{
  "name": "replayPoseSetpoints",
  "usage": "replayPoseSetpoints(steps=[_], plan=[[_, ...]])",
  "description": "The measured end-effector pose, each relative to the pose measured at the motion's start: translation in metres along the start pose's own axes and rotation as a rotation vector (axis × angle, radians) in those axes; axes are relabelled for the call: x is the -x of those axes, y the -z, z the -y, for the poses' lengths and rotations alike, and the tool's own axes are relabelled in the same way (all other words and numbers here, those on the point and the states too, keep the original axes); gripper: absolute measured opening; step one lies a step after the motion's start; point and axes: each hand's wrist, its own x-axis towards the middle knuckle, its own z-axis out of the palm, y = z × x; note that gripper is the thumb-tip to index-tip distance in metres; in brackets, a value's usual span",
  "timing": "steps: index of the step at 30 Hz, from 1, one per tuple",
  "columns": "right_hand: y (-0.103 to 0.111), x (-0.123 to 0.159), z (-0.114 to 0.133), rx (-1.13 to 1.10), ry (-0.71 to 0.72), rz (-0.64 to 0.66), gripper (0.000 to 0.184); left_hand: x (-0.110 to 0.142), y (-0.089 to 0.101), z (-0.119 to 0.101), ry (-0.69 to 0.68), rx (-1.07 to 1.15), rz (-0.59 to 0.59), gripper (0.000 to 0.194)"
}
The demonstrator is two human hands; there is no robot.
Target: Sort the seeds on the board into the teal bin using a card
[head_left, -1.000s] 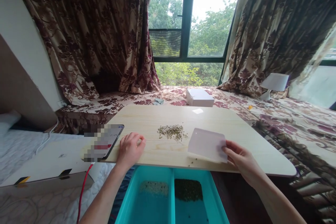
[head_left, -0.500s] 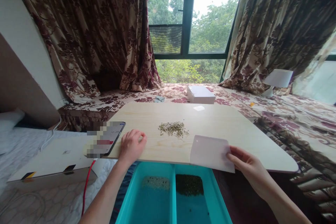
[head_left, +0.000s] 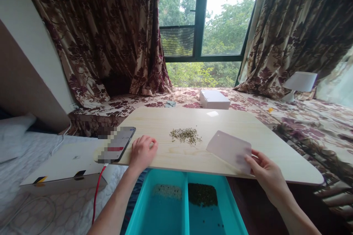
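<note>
My right hand (head_left: 265, 172) pinches a pale translucent plastic scraper card (head_left: 229, 150) by its right edge, holding it tilted over the near right part of the wooden board (head_left: 248, 125). A small heap of greenish seeds (head_left: 185, 135) lies on the board, just left of and beyond the card. My left hand (head_left: 142, 150) rests on the board's near left edge with its fingers curled loosely, holding nothing that I can see. Below the board's front edge sits a teal tray (head_left: 185, 205) with two compartments, pale grains in the left one and dark green grains in the right one.
A phone (head_left: 118, 144) with a red cable (head_left: 97, 194) lies at the board's left end. A flat cardboard box (head_left: 66, 165) sits on the bed at left. A white box (head_left: 214, 99) and a lamp (head_left: 298, 83) stand on the patterned ledge by the window.
My right hand has lifted the card from the board's front edge and moved it up and slightly right, tilting it. The left hand stays in place.
</note>
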Motion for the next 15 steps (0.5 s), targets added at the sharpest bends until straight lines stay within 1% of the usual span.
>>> replayPoseSetpoints(steps=[9, 13, 15], plan=[[-0.032, 0.008, -0.008, 0.023, 0.047, 0.085, 0.046, 0.000, 0.002, -0.001, 0.019, 0.004, 0.018, 0.016], [-0.045, 0.014, -0.004, 0.031, 0.056, 0.166, 0.045, 0.000, 0.002, -0.003, 0.023, 0.006, 0.022, 0.016], [-0.047, 0.019, -0.001, 0.025, 0.062, 0.187, 0.045, 0.000, 0.003, -0.003, 0.026, 0.006, 0.021, 0.016]])
